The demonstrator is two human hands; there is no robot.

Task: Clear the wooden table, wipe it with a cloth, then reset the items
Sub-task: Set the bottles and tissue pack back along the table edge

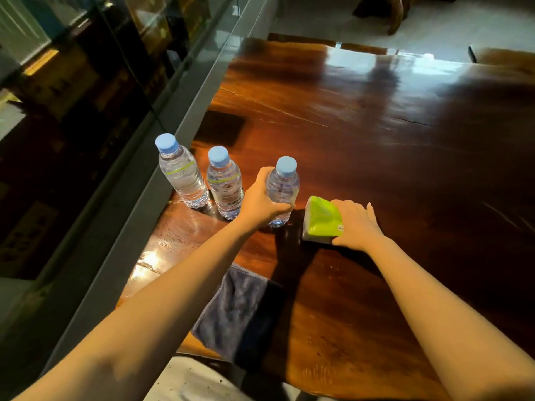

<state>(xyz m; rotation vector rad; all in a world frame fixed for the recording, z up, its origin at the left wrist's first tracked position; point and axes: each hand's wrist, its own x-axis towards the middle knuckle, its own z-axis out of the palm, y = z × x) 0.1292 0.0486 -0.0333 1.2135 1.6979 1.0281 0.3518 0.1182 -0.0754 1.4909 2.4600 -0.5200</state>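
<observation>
The left hand wraps a clear blue-capped water bottle, upright on the glossy wooden table; right of that bottle, the right hand clasps a lime-green tissue pack, likely for lining up.

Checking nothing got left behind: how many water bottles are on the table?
3, standing in a row near the table's left edge: the left bottle, the middle bottle, and the right bottle, gripped by the left hand. None appear hidden.

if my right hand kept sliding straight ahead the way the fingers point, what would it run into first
The right hand already rests on the green pack, fingers aimed up-left. Pushing on, the pack would likely meet the bottle in the left hand first, though depth is hard to judge.
</observation>
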